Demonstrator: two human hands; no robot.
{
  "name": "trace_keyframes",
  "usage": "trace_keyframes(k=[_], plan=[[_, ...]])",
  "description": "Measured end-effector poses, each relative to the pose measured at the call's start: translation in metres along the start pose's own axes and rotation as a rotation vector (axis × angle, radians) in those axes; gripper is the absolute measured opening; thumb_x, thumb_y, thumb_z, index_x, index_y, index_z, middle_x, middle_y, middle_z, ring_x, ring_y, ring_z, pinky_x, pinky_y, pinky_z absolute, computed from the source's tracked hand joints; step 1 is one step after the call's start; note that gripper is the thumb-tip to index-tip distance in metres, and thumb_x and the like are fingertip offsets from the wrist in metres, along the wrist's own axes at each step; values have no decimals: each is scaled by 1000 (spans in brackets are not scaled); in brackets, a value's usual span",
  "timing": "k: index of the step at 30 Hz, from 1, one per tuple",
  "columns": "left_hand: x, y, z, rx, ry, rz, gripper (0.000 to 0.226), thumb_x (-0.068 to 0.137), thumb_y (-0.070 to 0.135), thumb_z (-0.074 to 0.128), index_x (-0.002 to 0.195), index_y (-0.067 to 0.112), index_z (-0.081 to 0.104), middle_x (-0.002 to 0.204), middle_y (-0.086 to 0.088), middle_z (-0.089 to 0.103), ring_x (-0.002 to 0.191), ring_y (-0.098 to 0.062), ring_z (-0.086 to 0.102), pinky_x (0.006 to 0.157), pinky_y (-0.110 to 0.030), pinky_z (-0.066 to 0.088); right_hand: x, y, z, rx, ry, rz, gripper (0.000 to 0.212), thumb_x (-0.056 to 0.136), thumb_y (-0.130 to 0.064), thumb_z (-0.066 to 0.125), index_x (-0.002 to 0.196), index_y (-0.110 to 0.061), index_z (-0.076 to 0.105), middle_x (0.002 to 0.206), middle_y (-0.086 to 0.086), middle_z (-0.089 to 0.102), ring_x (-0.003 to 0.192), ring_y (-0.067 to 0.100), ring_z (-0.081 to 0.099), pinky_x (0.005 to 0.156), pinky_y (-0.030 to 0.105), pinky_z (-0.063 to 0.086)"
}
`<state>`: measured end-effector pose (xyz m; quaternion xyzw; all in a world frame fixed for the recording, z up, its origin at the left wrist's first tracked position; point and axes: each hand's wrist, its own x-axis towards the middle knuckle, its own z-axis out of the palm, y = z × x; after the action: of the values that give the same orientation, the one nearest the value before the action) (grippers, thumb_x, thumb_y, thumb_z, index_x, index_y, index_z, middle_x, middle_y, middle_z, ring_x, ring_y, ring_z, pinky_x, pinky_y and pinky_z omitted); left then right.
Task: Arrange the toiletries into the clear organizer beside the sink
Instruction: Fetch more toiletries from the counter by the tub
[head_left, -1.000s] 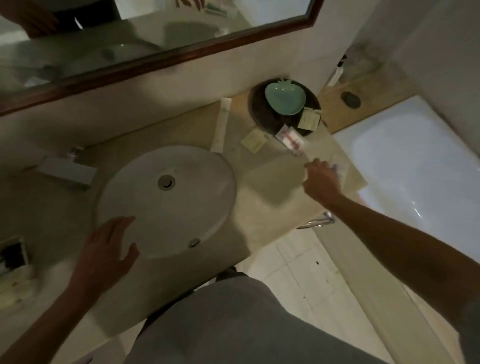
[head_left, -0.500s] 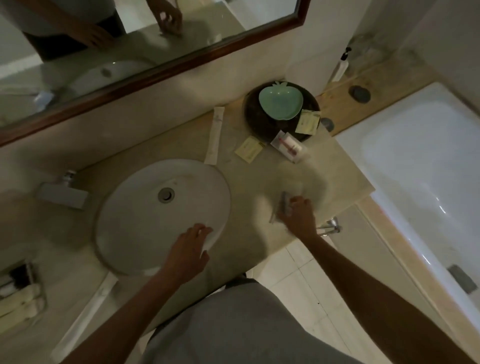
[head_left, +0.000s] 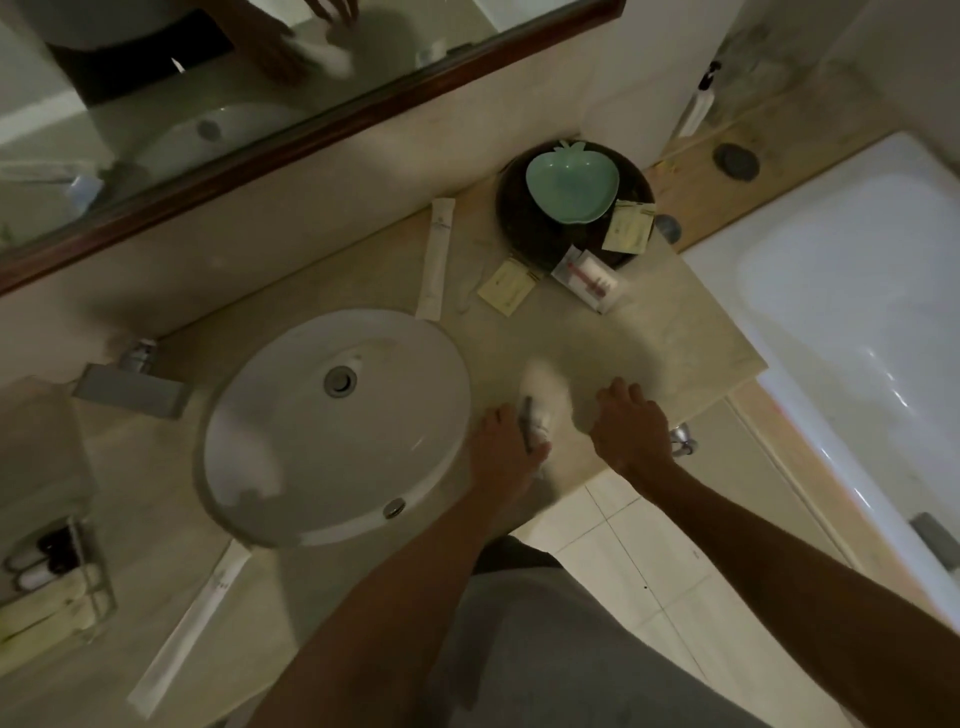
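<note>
My left hand (head_left: 506, 449) grips a small white packet (head_left: 545, 400) with a dark strip along one edge; it is blurred, just right of the sink (head_left: 291, 467). My right hand (head_left: 631, 431) rests beside it near the counter's front edge, fingers loose and empty. The clear organizer (head_left: 98, 587) stands at the far left and holds small bottles. On the counter lie two long white sachets (head_left: 435, 260) (head_left: 192, 634), a yellow sachet (head_left: 506, 287) and a clear packet with a red item (head_left: 587, 278). Another yellow sachet (head_left: 629, 228) lies on the dark round tray (head_left: 519, 234).
A green apple-shaped dish (head_left: 571, 184) sits on the tray. The faucet (head_left: 130, 389) is left of the sink, with a mirror (head_left: 260, 78) above. A bathtub (head_left: 857, 312) lies to the right, with a pump bottle (head_left: 698, 106) on its ledge. Tiled floor shows below the counter edge.
My right hand brought the white packet from the counter's right end toward the sink. My left hand crossed the sink to the right and now holds the packet.
</note>
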<state>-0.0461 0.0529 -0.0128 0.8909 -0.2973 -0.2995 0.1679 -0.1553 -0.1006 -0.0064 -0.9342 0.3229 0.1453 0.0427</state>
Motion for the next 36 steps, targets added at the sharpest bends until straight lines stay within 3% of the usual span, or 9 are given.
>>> trace_keyframes(k=[3,6,9,12,17,21,25,31,36], plan=[[0,4,2,-46,-22,4,34,81,24,65,111,13,51,110,-8,59,102,-25,58,82,-38,49,-2,2,3,-63,-3,-52,31,67,-12,71,94,-6,58,95,13,55,81,31,52,58,36,41],[-1,-19,-8,128,91,140,20,87,18,65,105,16,56,103,-2,61,96,-21,59,70,-35,50,-2,3,1,-82,22,-88,28,69,-11,68,94,-4,58,95,15,56,81,33,52,59,36,40],[-12,-50,-12,294,-33,273,43,78,34,70,111,16,50,113,-4,54,102,-24,53,75,-39,48,-3,4,1,-92,-11,-92,30,71,-14,67,98,-4,58,98,15,56,84,32,53,61,37,41],[-21,-67,-9,329,-64,268,63,68,49,69,117,17,46,119,-6,49,103,-27,49,80,-40,43,-4,2,2,-115,-32,-78,29,74,-18,66,100,-8,58,101,11,56,88,29,52,64,37,43],[-19,-62,-2,365,-141,298,64,75,33,68,130,12,41,129,-10,49,118,-30,45,95,-41,37,-8,-23,0,-111,-26,-118,25,71,-16,66,93,-7,59,94,11,55,83,29,51,61,36,40],[-25,-88,-18,455,-197,277,60,78,23,68,129,11,38,126,-11,50,113,-29,50,96,-40,37,-10,-54,-9,-83,-7,-137,30,73,-21,67,99,-8,60,100,11,57,88,29,53,66,39,46],[-65,-173,-84,384,-45,178,57,72,27,65,122,11,42,120,-10,51,106,-29,52,91,-41,38,-14,-101,-9,-49,-13,-183,28,72,-23,67,98,-11,63,99,11,56,90,32,52,68,41,46],[-166,-374,-220,371,199,-148,47,66,29,63,109,14,51,101,-10,60,91,-32,58,82,-40,43,-34,-234,4,54,-11,-366,35,77,-25,67,108,-9,63,105,12,59,92,30,55,72,41,48],[-232,-509,-285,536,83,-248,58,64,30,63,119,15,51,109,-10,60,96,-34,60,83,-41,43,-62,-364,-3,87,-17,-576,38,82,-30,62,115,-14,60,114,9,57,100,26,55,80,40,51]])
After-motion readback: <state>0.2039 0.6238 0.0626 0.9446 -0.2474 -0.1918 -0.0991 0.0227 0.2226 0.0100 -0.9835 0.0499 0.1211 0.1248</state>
